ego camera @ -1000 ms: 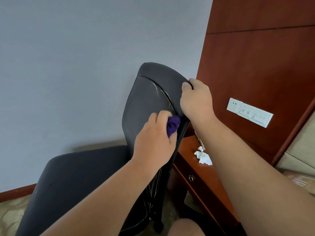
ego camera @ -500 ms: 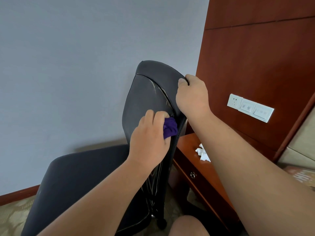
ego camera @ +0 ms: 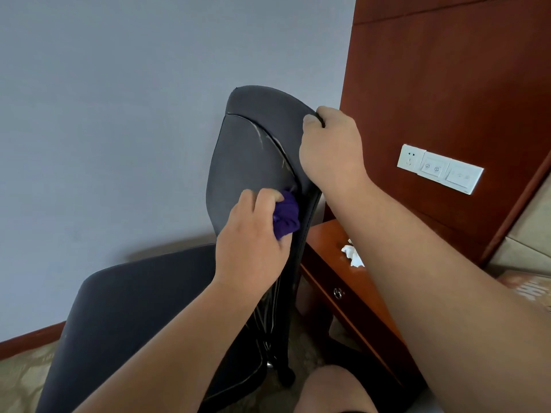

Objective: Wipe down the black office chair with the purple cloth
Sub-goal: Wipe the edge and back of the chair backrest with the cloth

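The black office chair [ego camera: 247, 162] stands against the grey wall, its backrest upright and its seat [ego camera: 140, 308] at lower left. My left hand [ego camera: 253, 242] grips the bunched purple cloth [ego camera: 286, 214] and presses it against the lower right side of the backrest front. My right hand [ego camera: 331, 147] grips the backrest's upper right edge, fingers curled over the rim. Worn pale streaks mark the seam near the top of the backrest.
A reddish wooden nightstand [ego camera: 334, 281] with a drawer knob sits right of the chair, a crumpled white tissue [ego camera: 353, 256] on top. White wall sockets and switches [ego camera: 439, 168] are on the wood panel. Patterned carpet [ego camera: 21, 374] covers the floor. My knee [ego camera: 331, 389] shows at the bottom.
My left hand with the cloth has slid a little left and down along the backrest's right side. My right hand keeps its hold on the edge.
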### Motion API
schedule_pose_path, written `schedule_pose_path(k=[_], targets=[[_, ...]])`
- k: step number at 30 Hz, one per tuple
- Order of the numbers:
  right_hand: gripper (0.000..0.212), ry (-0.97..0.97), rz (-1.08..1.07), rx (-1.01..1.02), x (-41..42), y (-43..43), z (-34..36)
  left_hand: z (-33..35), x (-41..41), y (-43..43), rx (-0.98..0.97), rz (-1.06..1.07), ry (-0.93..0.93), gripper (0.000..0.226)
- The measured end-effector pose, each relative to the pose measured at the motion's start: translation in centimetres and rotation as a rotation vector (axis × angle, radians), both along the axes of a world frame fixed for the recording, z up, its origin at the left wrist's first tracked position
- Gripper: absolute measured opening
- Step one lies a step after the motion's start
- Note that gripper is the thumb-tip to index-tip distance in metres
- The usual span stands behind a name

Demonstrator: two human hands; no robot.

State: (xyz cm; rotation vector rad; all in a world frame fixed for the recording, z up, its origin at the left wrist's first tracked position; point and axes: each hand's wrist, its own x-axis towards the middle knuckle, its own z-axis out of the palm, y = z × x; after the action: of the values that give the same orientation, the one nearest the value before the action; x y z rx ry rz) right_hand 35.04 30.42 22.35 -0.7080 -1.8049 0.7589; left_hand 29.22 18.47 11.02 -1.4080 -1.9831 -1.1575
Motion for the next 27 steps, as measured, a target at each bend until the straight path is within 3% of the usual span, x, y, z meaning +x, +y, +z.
schedule_pose_path(k=[4, 10, 20, 27], targets=[[0.04, -0.013, -0.013, 0.005, 0.1, -0.1, 0.1, -0.7, 0.0, -0.7, -0.042, 0.002, -0.022, 0.03], [0.04, -0.012, -0.028, 0.001, 0.1, -0.3, 0.3, 3.0, 1.4, 0.7, 0.107, -0.031, -0.016, 0.033], [0.039, -0.025, -0.018, -0.015, 0.3, -0.1, 0.3, -0.4, 0.2, -0.4, -0.061, -0.012, -0.056, 0.032], [0.04, -0.013, -0.033, -0.019, 0.2, -0.2, 0.4, 3.5, 1.9, 1.0, 0.081, -0.017, -0.043, 0.033]])
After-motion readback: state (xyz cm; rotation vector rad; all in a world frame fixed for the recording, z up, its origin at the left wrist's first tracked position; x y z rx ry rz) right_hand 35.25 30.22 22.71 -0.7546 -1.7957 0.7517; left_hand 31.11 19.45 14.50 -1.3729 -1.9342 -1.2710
